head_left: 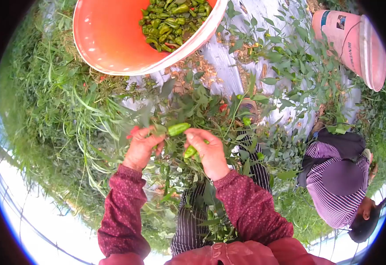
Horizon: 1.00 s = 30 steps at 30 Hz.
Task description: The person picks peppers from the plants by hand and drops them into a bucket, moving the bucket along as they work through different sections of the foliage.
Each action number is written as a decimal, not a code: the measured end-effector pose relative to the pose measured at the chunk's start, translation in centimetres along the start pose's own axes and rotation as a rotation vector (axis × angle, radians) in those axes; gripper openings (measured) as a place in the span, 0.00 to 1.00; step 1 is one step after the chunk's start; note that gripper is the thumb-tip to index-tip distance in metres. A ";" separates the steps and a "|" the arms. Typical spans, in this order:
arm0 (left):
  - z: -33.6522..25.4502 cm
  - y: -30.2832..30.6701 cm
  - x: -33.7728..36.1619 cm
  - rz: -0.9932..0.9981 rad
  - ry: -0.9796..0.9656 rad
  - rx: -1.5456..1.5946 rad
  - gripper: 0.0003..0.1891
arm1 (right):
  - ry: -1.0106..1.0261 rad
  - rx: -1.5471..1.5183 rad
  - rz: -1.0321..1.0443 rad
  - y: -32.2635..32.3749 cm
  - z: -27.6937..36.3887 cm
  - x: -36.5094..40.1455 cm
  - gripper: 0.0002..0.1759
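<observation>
Both of my hands are close together over the pepper plants. My left hand [143, 145] has its fingers pinched at a leafy stem, with a red pepper [133, 131] beside the index finger. Between the hands lies a green pepper [178, 129], its right end at the fingertips of my right hand [207, 152]. Under the right hand's fingers another green pepper [190, 152] shows, partly hidden by them. Above the hands stands an orange-red bucket [109, 39] holding many small green peppers [171, 22] and a few red ones.
A pink bucket [352, 48] lies tilted at the upper right. Another person [341, 181] in a striped top and dark hat is bent over at the right. Light plastic sheeting [224, 62] covers the ground between plants. Tall grass [47, 88] grows at the left.
</observation>
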<state>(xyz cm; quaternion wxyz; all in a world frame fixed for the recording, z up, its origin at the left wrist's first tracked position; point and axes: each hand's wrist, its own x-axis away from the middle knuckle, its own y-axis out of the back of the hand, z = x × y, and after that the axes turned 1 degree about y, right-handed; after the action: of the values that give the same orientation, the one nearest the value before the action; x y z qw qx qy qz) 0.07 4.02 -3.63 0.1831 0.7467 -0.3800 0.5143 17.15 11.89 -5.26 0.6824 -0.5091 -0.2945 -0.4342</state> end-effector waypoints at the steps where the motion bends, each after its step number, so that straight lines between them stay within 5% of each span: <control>1: 0.6 0.0 0.3 0.005 -0.004 0.006 0.05 | -0.016 0.037 0.046 0.1 -0.9 -0.2 0.10; 3: 1.9 -0.1 0.8 0.072 0.004 -0.140 0.06 | -0.243 -0.046 0.037 -0.4 -0.5 0.3 0.12; 6: 2.7 -0.8 2.0 0.118 0.012 -0.223 0.09 | -0.206 -0.126 0.004 -0.5 -2.2 0.3 0.12; 13: 7.8 1.0 1.0 -0.067 -0.228 -0.515 0.07 | 0.300 0.380 0.059 -0.8 -3.8 2.0 0.13; 15: 7.6 1.1 0.3 -0.288 -0.203 -0.744 0.07 | 0.389 0.579 0.016 -1.4 -1.8 3.0 0.12; 17: 7.6 1.3 0.6 -0.294 -0.106 -0.570 0.10 | 0.140 0.104 0.042 -1.2 0.9 4.0 0.11; 18: 7.7 2.0 0.7 -0.315 -0.253 -0.569 0.11 | 0.041 -0.026 0.010 -1.1 2.2 4.7 0.13; 19: 8.2 2.4 1.1 -0.339 -0.393 -0.566 0.13 | 0.070 -0.122 0.051 -0.7 2.9 4.9 0.17; 21: 5.6 1.0 3.3 -0.397 -0.249 -0.624 0.18 | -0.010 -0.250 0.115 -0.9 5.9 6.1 0.19; 23: 3.9 0.4 5.0 -0.567 -0.477 -0.889 0.20 | -0.003 -0.273 0.121 -1.9 8.4 7.4 0.20; 27: -0.5 -2.3 10.7 -0.336 -0.264 -0.372 0.19 | -0.007 -0.259 0.186 -4.9 12.0 9.4 0.21; 28: -2.5 -3.2 12.6 -0.273 -0.070 -0.103 0.20 | -0.013 -0.203 0.186 -6.0 13.1 10.0 0.22; 30: -5.4 -4.1 14.6 -0.197 -0.120 0.043 0.19 | 0.010 -0.107 0.194 -8.0 14.7 10.6 0.22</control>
<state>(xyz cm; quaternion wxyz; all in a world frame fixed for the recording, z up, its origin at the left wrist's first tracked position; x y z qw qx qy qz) 2.40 4.70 12.24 0.1937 0.8136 -0.3039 0.4562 15.40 21.98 11.71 0.6943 -0.5688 -0.2169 -0.3839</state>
